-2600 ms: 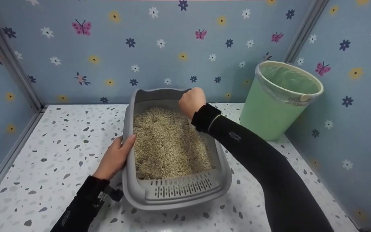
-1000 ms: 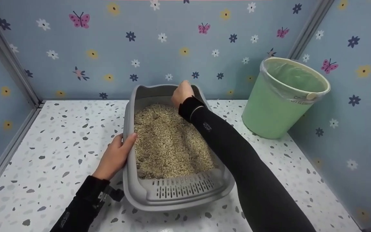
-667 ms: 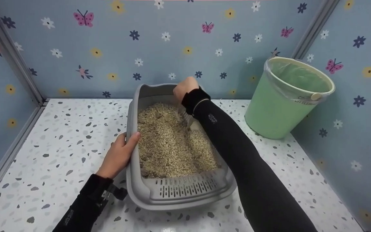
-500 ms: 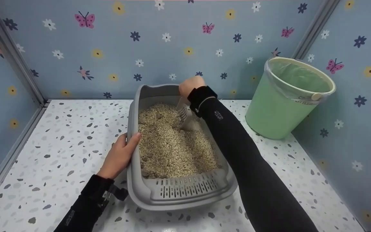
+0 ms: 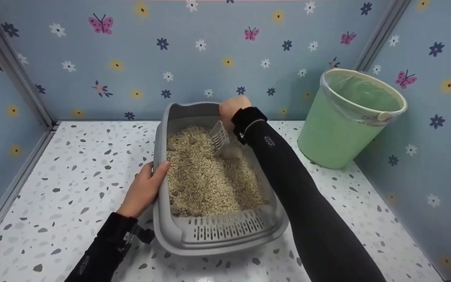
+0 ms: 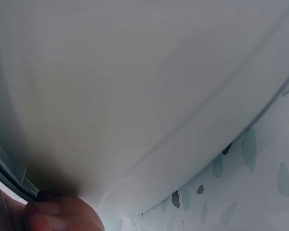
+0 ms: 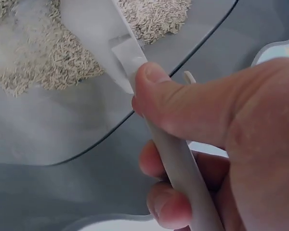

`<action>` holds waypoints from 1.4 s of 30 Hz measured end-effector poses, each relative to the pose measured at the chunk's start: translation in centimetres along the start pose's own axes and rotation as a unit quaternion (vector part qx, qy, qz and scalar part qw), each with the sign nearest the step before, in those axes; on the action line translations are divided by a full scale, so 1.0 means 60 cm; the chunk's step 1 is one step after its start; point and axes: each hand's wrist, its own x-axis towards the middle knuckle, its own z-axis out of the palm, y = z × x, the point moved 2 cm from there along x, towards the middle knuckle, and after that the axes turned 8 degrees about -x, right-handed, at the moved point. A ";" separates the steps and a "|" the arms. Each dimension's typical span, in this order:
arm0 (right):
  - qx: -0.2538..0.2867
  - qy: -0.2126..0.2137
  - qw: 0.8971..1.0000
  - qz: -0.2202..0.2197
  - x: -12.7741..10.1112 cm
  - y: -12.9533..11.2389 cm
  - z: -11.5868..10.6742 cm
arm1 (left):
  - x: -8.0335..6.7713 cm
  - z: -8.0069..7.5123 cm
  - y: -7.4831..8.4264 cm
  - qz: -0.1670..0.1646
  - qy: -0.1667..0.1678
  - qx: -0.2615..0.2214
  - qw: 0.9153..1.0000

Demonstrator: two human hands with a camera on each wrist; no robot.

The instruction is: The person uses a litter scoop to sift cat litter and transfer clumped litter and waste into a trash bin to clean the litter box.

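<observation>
Terrazzo-speckled white table (image 5: pixel 73 176), walled on three sides by blue flower-and-butterfly wallpaper (image 5: pixel 112 58).

Grey litter box (image 5: pixel 217 235) sits mid-table, long axis running from the near edge toward the back edge, slotted sieve step at its near end. Filled with beige pellet litter (image 5: pixel 206 180); a few clumps show near the near-left part of the fill.

Right hand (image 5: pixel 231 109) is over the box's far end, gripping the handle of a grey slotted litter scoop (image 5: pixel 219 137). In the right wrist view the thumb (image 7: pixel 183 101) lies along the top of the scoop handle (image 7: pixel 178 168), other fingers curled underneath. Scoop head is tilted, tip down in the litter at the far-right part of the fill, with a shallow dug-out patch just beside it.

Left hand (image 5: pixel 143 190) grips the box's left rim about midway along, thumb over the rim edge, fingers on the outer wall. Left wrist view shows mostly the box's outer wall (image 6: pixel 135 96) and fingertips (image 6: pixel 58 214) against it.

Light green bucket (image 5: pixel 339 133) with a clear bag liner stands near the back-right corner, well apart from the box.
</observation>
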 end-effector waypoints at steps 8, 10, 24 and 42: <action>0.111 -0.026 0.993 0.019 -0.001 0.015 0.029 | 0.002 -0.001 0.000 -0.003 -0.001 0.006 1.000; 0.127 -0.016 0.992 0.022 0.002 0.015 0.038 | 0.003 -0.001 0.001 -0.001 -0.003 0.005 1.000; 0.153 0.092 0.984 -0.009 0.017 -0.020 0.070 | 0.002 0.002 -0.003 -0.002 0.002 0.004 1.000; 0.257 0.104 0.960 -0.027 0.019 -0.067 0.119 | 0.003 0.002 -0.003 -0.002 0.006 -0.007 1.000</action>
